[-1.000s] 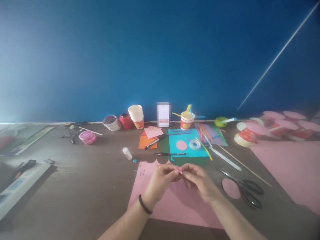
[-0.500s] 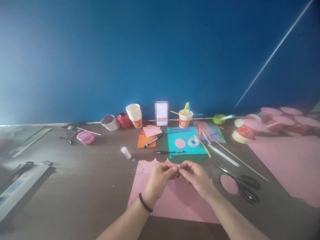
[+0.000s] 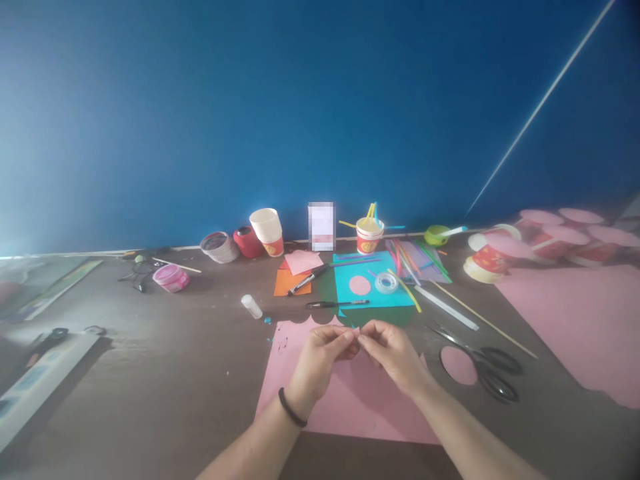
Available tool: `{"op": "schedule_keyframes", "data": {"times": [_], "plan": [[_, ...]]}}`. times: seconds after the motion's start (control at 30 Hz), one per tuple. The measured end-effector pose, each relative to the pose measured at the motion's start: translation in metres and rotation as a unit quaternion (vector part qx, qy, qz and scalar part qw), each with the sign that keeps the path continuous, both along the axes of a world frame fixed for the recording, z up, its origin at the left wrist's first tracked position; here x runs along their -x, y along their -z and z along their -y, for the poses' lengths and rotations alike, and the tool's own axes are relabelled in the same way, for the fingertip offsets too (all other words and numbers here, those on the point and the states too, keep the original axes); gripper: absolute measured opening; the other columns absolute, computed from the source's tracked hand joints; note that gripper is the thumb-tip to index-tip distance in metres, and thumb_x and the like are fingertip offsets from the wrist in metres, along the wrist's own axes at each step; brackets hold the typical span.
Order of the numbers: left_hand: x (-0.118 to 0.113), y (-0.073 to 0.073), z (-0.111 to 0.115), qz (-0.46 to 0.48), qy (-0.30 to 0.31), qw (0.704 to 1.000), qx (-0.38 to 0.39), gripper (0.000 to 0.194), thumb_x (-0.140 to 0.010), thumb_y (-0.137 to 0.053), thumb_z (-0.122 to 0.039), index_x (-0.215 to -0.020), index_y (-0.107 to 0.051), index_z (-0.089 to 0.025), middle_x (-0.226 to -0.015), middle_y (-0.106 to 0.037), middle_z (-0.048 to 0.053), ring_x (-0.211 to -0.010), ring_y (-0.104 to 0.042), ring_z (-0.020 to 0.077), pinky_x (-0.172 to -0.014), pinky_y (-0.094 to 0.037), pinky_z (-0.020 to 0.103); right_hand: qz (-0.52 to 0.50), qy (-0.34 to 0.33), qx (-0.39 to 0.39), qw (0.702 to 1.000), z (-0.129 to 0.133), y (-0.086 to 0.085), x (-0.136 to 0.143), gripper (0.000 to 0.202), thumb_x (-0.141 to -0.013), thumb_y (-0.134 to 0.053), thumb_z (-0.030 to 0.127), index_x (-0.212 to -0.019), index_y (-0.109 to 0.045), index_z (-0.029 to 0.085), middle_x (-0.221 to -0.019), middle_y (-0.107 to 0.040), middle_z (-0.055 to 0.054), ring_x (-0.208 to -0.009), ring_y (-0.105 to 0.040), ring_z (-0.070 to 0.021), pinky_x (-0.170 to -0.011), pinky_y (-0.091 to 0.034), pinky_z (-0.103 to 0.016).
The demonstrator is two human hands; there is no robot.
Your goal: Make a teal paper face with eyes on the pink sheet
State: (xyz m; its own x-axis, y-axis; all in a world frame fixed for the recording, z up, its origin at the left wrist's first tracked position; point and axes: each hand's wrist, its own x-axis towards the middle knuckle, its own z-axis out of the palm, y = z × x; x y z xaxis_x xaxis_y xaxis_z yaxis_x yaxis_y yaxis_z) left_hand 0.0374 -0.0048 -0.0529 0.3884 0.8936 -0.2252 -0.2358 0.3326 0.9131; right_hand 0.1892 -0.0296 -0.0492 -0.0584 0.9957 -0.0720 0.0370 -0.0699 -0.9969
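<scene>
My left hand (image 3: 327, 350) and my right hand (image 3: 390, 350) meet above a large pink sheet (image 3: 350, 413) with a scalloped far edge. Both are closed, thumbs against fingers, pinching a small piece of pink paper (image 3: 355, 332) between them. Most of that piece is hidden by my fingertips. To the right of my right hand, scissors (image 3: 483, 363) lie with a pink paper circle (image 3: 459, 365) by their blades. A smaller pink circle (image 3: 360, 286) and a roll of clear tape (image 3: 387, 283) rest on the blue sheet (image 3: 345, 267) beyond my hands.
Paper cups (image 3: 269, 233) stand along the wall, and another cup (image 3: 369, 235) holds straws. A black pen (image 3: 337, 305), a white glue stick (image 3: 447, 307) and a wooden stick (image 3: 485, 320) lie around. Pink-topped cups (image 3: 555, 240) are at right, a power strip (image 3: 45, 383) at left.
My hands stay almost in place, still pinching the small paper, with slight finger movement. A bit of blue now shows just beyond my fingertips. The view has shifted slightly.
</scene>
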Motion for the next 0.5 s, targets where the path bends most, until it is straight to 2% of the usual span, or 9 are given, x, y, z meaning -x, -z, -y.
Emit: {"op": "schedule_keyframes", "data": {"times": [0.3, 0.5], "plan": [[0.0014, 0.0008, -0.0007, 0.011, -0.020, 0.999, 0.023, 0.023, -0.077, -0.064, -0.034, -0.080, -0.070, -0.012, -0.072, -0.064, 0.007, -0.064, -0.058, 0.0131, -0.063, -0.047, 0.024, 0.002, -0.008, 0.026, 1.000, 0.0013, 0.0025, 0.0000, 0.022, -0.083, -0.054, 0.036, -0.073, -0.054, 0.016, -0.052, -0.041, 0.007, -0.045, -0.033, -0.0056, -0.043, -0.025, -0.019], [0.0002, -0.0009, -0.0015, -0.029, 0.000, 1.000, 0.007, 0.022, -0.074, -0.068, -0.032, -0.075, -0.066, -0.011, -0.069, -0.065, 0.007, -0.065, -0.059, 0.0133, -0.062, -0.045, 0.023, 0.029, 0.007, 0.015, 0.999, -0.0004, 0.0011, 0.0013, 0.020, -0.082, -0.052, 0.030, -0.067, -0.051, 0.016, -0.051, -0.039, 0.007, -0.045, -0.033, -0.0058, -0.043, -0.026, -0.019]]}}
